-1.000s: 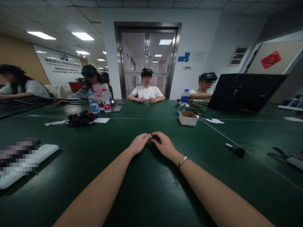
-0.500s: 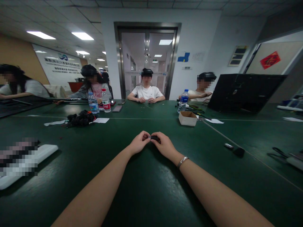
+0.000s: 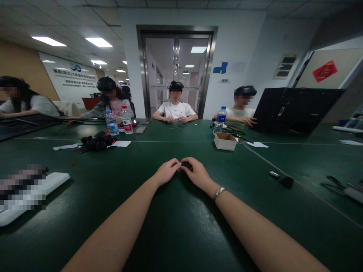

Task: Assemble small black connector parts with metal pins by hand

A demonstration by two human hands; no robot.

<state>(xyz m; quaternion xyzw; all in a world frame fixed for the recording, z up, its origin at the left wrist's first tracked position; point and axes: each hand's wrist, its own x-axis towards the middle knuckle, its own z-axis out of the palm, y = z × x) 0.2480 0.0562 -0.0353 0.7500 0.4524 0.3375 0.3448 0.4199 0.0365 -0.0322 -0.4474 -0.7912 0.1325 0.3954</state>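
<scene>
Both my hands meet just above the green table (image 3: 181, 234), fingertips close together. My right hand (image 3: 196, 170) is closed around a small dark object (image 3: 185, 164), partly hidden by its fingers and too small to name. My left hand (image 3: 168, 170) is closed in a pinch at the left end of that dark object; what lies between its fingertips is hidden. To the right on the table lie a small shiny metal piece (image 3: 274, 174) and a small black piece (image 3: 287, 182).
An open small box (image 3: 225, 142) stands beyond my right hand, with a water bottle (image 3: 219, 121) behind it. A black tangled bundle (image 3: 98, 141) lies at far left, near two bottles. A white tray-like object (image 3: 56, 181) is at left. Several people sit across the table.
My left fingers have closed further over the dark object's left end, covering the light bit that showed there. At far right, a co-worker's hand has lowered beside the black panel.
</scene>
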